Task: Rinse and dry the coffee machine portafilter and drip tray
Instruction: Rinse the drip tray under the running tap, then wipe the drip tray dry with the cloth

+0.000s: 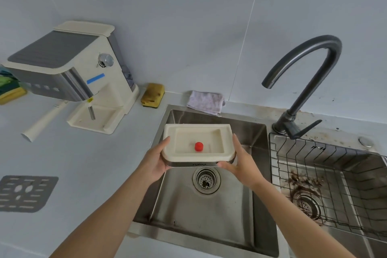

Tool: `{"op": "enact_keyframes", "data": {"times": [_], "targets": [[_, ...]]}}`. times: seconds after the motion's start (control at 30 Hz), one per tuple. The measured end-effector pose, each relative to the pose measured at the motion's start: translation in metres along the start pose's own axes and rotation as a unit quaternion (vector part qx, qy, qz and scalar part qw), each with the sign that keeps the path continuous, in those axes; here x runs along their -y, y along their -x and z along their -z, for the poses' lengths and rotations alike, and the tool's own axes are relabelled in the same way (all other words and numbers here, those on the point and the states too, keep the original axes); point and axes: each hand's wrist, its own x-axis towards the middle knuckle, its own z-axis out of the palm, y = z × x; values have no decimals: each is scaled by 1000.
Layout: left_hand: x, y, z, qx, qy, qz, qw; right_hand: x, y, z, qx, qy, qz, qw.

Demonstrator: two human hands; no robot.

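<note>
Over the left sink (209, 226), the drip tray (180, 132) is held level between the left hand (154, 163) and right hand (244, 165), fingers clamped on its short ends. Once wet, the smooth plastic could slip into the basin, and tipping might shed the red float (199, 146) toward the drain (206, 180). Surroundings: grey tiled wall (188, 16), pale bench (94, 174), coffee machine (69, 65), grate (23, 194), cloth (205, 101), sponge (152, 95).

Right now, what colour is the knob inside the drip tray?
Red knob, standing in the cream drip tray; head view.
</note>
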Motion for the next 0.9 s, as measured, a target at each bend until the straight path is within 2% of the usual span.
{"op": "enact_keyframes", "data": {"times": [0.2,0.33,0.5,0.7,0.9], "targets": [[-13,-24,25,2,-34,-7,999,5,-29,-5,80,25,-33,996],[-17,-41,38,-6,-42,-4,999,18,-76,5,47,31,-30,998],[-18,-62,51,-25,-26,4,999,23,-171,8,14,172,-12,985],[-16,-86,55,0,-19,-1,1000,13,-250,-6,78,367,28,926],[-13,-100,56,-4,-10,6,1000,1,-278,-22,41,426,-3,904]]}}
